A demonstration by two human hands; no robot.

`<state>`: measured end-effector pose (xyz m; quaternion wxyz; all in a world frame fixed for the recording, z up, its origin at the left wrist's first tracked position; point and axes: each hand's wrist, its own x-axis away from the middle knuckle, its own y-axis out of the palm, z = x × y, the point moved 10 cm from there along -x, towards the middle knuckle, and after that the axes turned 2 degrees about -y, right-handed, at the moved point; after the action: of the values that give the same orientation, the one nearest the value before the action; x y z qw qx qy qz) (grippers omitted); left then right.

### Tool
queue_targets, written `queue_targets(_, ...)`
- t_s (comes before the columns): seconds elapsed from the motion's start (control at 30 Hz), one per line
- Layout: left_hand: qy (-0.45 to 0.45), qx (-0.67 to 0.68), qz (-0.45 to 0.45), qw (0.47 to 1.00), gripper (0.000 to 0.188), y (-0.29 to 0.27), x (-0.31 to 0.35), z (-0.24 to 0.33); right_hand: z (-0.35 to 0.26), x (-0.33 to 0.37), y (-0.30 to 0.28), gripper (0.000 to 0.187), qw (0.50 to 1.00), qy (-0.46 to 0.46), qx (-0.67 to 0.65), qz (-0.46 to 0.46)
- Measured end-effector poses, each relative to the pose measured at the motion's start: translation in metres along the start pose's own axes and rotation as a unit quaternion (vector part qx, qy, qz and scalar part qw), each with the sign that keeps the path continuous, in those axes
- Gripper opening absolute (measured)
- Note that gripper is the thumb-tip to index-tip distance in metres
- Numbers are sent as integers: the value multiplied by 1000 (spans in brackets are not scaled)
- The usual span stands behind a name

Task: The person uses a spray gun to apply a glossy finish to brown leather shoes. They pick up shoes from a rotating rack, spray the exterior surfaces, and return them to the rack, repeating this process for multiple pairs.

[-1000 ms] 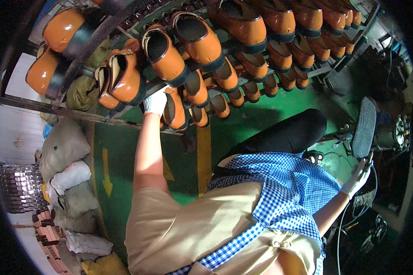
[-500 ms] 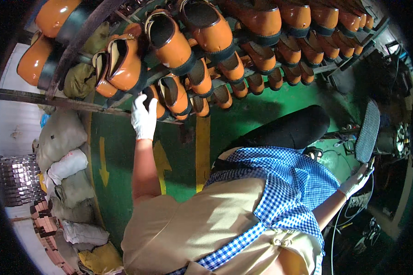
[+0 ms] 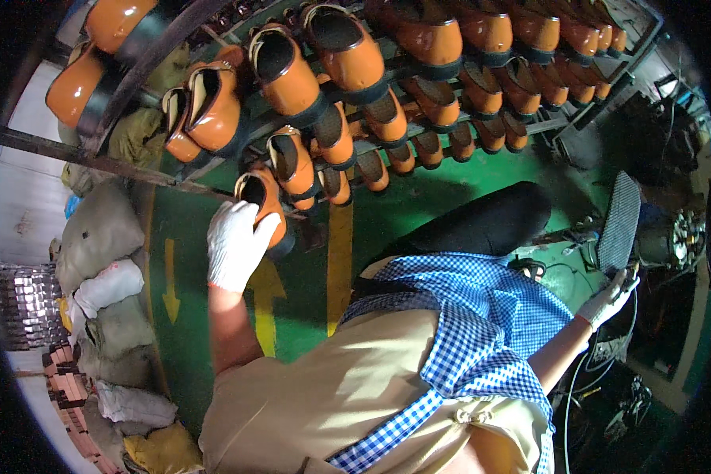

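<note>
My left hand (image 3: pixel 239 246), in a white knitted glove, grips an orange-brown shoe (image 3: pixel 269 222) by its side, just below the lower rail of a shoe rack. The shoe has a dark sole and its opening faces up; my fingers hide part of its near side. Another orange shoe (image 3: pixel 292 162) stands close behind it on the rack. Far to the right, my gloved right hand (image 3: pixel 611 300) has its fingers closed at the lower end of a grey textured panel (image 3: pixel 621 221). A dark piece shows at those fingertips, too small to make out.
Rows of glossy orange shoes (image 3: pixel 344 51) fill the metal rack (image 3: pixel 138 167) ahead. Stuffed sacks (image 3: pixel 107 237) line the left wall. Dark machinery (image 3: pixel 671 241) and a pale cable (image 3: pixel 569 411) are at the right. Yellow arrows mark the green floor (image 3: pixel 201 276).
My left hand has drawn the shoe off the rack's lower row, toward me and downward. My right hand remains beside the grey panel. The view has shifted slightly.
</note>
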<state>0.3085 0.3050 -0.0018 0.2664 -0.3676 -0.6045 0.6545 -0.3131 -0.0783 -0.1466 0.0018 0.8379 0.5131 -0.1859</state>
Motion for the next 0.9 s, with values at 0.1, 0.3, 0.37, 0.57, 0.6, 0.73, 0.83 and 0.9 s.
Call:
queue_targets(0.1, 6, 133, -41, 990, 31, -30, 2, 31, -15, -3, 4, 54, 997, -62, -2, -52)
queue_targets(0.3, 214, 245, -47, 945, 25, -81, -4, 104, -12, 6, 14, 50, 1000, -16, 7, -15)
queue_targets(0.37, 278, 232, -163, 918, 33, -73, -28, 141, 5, 8, -1, 50, 1000, 10, 10, -4)
queue_targets(0.57, 449, 356, 33, 819, 26, -80, -80, 305, 7, 30, 22, 54, 994, 88, -68, -14)
queue_targets(0.6, 492, 360, 62, 790, 23, -83, -86, 341, 5, 37, 27, 54, 983, 144, -116, -11)
queue_targets(0.73, 551, 365, 33, 750, 20, -48, -96, 462, 0, 45, 31, 45, 973, 118, -197, -27)
queue_targets(0.83, 585, 393, 31, 708, 22, -21, -81, 519, 11, 55, 33, 36, 976, 176, -122, -40)
queue_targets(0.9, 606, 408, 12, 682, 23, -15, -66, 532, -14, 63, 33, 32, 980, 162, -114, -16)
